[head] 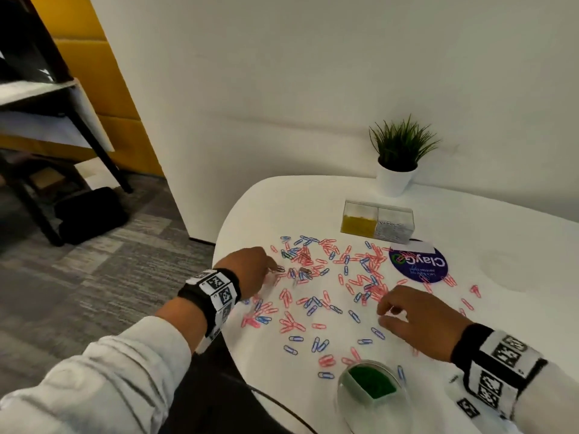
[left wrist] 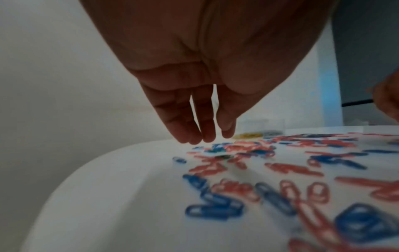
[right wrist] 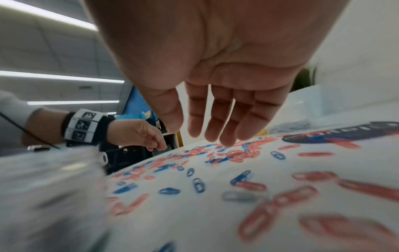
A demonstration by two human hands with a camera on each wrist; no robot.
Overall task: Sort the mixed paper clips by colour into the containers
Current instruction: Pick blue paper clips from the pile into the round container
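White round table (head: 501, 233), red and blue paper clips (head: 316, 286) scattered. Picking step: left hand (head: 250, 267) reaches over far-left cluster, fingers relaxed, empty; right hand (head: 416, 321) hovers, holding nothing visible. Next: pinch one colour, carry to container.

One piece of wording can be read. A round dark blue sticker (head: 418, 265) lies on the white table (head: 501, 233), far right of the spread of paper clips (head: 316, 296) and just near of the clear two-part box (head: 377, 225). It carries the word "ClayGo" in large white letters, upside down from the head view, with a green ring mark at the last letter. Smaller pale lines sit under the word but are too small to read. The black-and-white square code patterns on the wristbands (head: 216, 291) hold no readable letters or numbers.
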